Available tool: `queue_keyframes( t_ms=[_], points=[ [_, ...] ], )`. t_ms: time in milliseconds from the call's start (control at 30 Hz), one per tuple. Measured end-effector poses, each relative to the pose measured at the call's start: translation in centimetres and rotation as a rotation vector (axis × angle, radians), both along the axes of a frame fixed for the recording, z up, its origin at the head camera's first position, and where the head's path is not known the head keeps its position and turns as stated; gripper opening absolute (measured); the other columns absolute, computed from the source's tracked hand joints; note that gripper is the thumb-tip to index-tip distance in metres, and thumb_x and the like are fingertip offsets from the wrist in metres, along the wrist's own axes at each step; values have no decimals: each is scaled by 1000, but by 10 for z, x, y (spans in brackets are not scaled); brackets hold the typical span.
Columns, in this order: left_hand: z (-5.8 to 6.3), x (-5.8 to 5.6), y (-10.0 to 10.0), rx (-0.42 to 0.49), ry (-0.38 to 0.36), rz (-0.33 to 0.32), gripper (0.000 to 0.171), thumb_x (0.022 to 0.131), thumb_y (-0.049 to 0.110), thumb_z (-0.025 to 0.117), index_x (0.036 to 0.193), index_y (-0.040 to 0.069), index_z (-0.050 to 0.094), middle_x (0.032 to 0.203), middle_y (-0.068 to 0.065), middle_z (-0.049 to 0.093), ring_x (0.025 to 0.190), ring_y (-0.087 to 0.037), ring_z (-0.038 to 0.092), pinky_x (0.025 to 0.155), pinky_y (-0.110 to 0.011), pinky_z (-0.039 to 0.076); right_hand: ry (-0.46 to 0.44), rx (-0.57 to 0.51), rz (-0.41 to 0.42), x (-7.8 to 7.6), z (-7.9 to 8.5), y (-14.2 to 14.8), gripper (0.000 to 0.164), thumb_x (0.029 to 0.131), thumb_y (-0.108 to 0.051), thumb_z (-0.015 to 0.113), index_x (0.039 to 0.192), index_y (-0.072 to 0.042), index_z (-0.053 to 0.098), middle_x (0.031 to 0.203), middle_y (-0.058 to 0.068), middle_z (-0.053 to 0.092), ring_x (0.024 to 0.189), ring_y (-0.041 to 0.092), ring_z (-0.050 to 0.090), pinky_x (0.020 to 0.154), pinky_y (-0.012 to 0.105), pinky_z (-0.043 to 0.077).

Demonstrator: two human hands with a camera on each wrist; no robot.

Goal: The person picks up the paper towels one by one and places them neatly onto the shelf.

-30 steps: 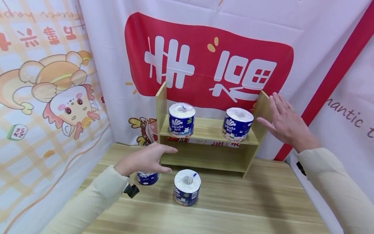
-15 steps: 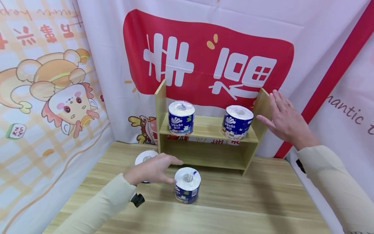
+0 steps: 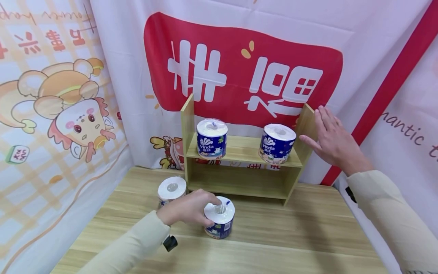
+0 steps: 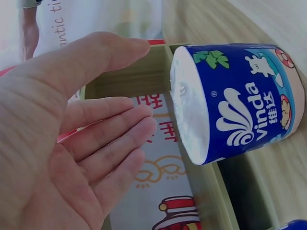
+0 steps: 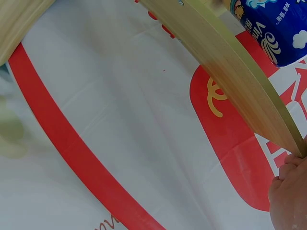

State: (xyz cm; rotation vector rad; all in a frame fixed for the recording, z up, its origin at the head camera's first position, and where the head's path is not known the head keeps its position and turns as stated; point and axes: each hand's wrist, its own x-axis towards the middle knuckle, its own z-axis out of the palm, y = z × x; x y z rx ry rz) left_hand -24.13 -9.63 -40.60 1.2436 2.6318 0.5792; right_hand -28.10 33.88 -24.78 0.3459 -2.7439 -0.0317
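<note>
My left hand [image 3: 191,207] is over a blue-and-white wrapped toilet roll [image 3: 219,229] that stands upright on the table in front of the shelf. In the left wrist view the thumb and fingers spread apart just short of the top of this roll [image 4: 240,105]. A second toilet roll [image 3: 172,187] stands to its left, partly hidden behind that hand. My right hand [image 3: 337,142], fingers straight, lies against the outer right side panel of the small wooden shelf [image 3: 236,182]. The right wrist view shows its knuckles [image 5: 290,196] at the panel's end.
On the shelf's upper board stand two more toilet rolls, one at the left [image 3: 212,142] and one at the right [image 3: 278,146]. Behind the shelf hangs a printed white cloth [image 3: 130,76] with a red panel. Another printed cloth [image 3: 20,198] borders the wooden table [image 3: 273,243] on the left.
My left hand has moved right and toward me, from above the left toilet roll to the front one, uncovering the left roll's top. The right hand stays at the shelf's side.
</note>
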Motion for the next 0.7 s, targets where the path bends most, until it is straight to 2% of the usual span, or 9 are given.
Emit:
queue_keyframes(
  t_ms=[200, 467, 700],
  points=[
    [-8, -3, 6, 1, 11, -25, 50, 85, 25, 88, 127, 4, 75, 128, -9, 77, 121, -22, 71, 105, -39, 59, 8, 2, 1, 0, -1, 0, 103, 101, -68, 47, 170, -7, -1, 178, 21, 0, 165, 46, 5, 129, 69, 17],
    [-18, -5, 14, -62, 31, 4, 53, 83, 29, 91, 129, 7, 74, 131, -8, 75, 123, -24, 69, 106, -38, 59, 8, -3, 3, 1, -2, 0, 104, 101, -68, 46, 170, -6, 0, 178, 22, 2, 164, 47, 5, 129, 70, 18],
    [-24, -11, 17, -45, 73, -28, 44, 84, 29, 90, 121, 10, 77, 120, -4, 78, 109, -14, 72, 94, -26, 62, 14, -3, 5, 0, -1, 0, 104, 101, -68, 46, 170, -7, -1, 179, 21, 0, 165, 47, 5, 129, 70, 18]
  ],
)
